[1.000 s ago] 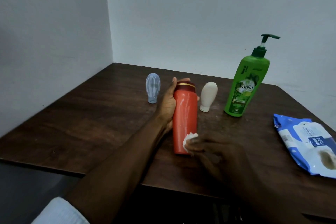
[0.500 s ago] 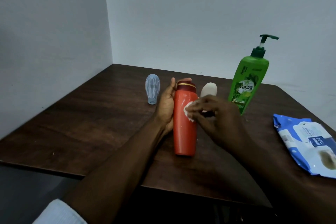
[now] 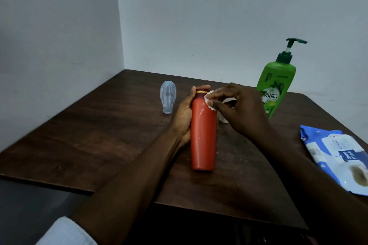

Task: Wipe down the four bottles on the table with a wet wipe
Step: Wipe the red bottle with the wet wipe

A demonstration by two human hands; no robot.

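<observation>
A tall orange bottle point(image 3: 203, 137) with a dark red cap stands upright at the table's middle. My left hand point(image 3: 184, 115) grips its left side, thumb near the cap. My right hand point(image 3: 239, 109) pinches a small white wet wipe point(image 3: 209, 101) against the bottle's upper right shoulder. Behind my right hand a small white bottle point(image 3: 223, 120) is mostly hidden. A small translucent blue bottle point(image 3: 168, 96) stands cap-down to the left. A green pump bottle point(image 3: 275, 83) stands at the back right.
A blue and white wet wipe pack point(image 3: 338, 157) lies at the right edge of the dark wooden table point(image 3: 89, 135). Grey walls meet in a corner behind the table. The table's front edge runs close below my forearms.
My right hand has carried the wipe up the orange bottle, from near its base to its shoulder by the cap. My left hand kept its hold on the bottle.
</observation>
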